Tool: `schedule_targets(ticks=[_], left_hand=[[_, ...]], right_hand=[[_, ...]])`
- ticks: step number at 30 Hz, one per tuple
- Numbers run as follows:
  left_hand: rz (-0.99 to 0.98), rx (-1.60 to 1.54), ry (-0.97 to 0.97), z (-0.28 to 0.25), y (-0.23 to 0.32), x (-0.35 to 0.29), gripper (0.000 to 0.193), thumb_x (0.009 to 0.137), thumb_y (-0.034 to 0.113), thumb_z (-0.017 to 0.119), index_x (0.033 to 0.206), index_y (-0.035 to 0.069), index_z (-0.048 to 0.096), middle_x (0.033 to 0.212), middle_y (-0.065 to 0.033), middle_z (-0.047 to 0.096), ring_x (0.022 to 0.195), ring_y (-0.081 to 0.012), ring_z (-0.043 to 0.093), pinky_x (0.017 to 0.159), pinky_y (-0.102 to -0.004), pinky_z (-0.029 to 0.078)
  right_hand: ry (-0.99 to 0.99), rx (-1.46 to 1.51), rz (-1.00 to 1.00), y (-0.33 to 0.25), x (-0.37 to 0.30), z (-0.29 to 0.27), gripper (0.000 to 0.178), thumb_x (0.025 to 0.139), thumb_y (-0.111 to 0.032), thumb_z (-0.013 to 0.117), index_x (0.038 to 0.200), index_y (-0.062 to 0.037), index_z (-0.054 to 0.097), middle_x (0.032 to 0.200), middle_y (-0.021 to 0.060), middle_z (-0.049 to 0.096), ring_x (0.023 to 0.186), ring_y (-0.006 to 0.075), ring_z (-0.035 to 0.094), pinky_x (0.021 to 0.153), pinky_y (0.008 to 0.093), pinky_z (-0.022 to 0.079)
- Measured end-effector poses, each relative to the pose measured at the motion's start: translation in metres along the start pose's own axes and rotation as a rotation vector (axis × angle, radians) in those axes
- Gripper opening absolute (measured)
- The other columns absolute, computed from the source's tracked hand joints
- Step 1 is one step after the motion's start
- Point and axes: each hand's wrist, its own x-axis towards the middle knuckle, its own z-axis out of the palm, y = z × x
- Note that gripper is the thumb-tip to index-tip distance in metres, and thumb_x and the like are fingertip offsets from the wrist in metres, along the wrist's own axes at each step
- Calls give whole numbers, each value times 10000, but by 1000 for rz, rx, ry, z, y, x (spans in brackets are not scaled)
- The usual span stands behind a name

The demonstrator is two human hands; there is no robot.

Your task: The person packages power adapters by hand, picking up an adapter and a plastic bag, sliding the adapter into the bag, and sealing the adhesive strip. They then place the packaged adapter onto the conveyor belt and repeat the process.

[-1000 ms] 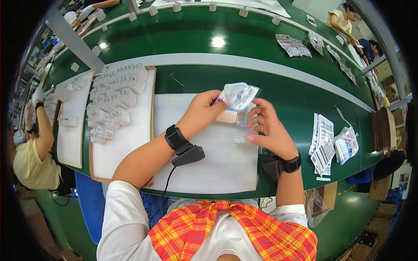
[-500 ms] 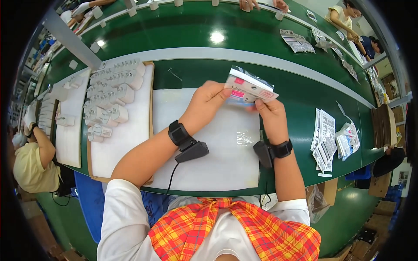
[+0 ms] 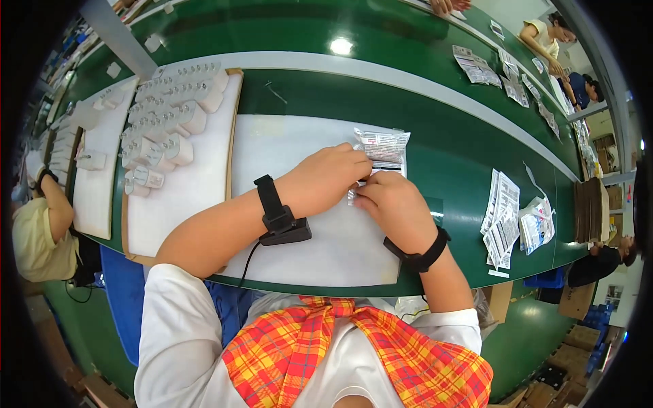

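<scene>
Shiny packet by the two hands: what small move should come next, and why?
Probably press the near end of the packet flat. The left hand and right hand meet there with fingers bent, a bit of clear film shows beside them, and the far end sticks out beyond both. Exactly what the fingertips pinch is hidden.

From head height, a wide fisheye camera is looking down and forward across the green counter (image 3: 459, 160). It is viewing the left hand (image 3: 328, 177) and right hand (image 3: 398, 209) from close above.
</scene>
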Motion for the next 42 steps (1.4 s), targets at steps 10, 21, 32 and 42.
schedule_targets(ticks=[10,21,32,42], left_hand=[[-51,29,-53,-3,3,-4,260,793,-2,635,1048,47,621,1084,-75,633,991,-308,565,878,-393,483],[-42,63,-62,-1,4,-5,283,813,9,633,1093,54,623,1200,-82,629,1035,-313,561,916,-397,469],[-28,92,-43,-10,17,1,256,801,111,664,1051,59,642,1096,-60,634,974,-279,583,842,-407,486],[5,290,55,6,15,-2,224,769,151,695,981,82,673,981,-63,609,931,-247,581,778,-386,483]], right_hand=[[17,103,-5,2,2,7,109,837,-73,669,925,-16,701,875,135,622,821,328,629,742,405,518],[-68,37,-158,9,-16,-13,125,813,13,591,932,-19,611,907,155,580,910,351,585,771,416,491],[256,239,1322,105,-407,-72,132,947,-16,521,1062,2,582,949,83,636,866,167,636,767,285,508],[770,87,692,49,-167,-63,326,951,-93,609,1263,3,595,1159,129,653,1044,182,612,915,328,490]])
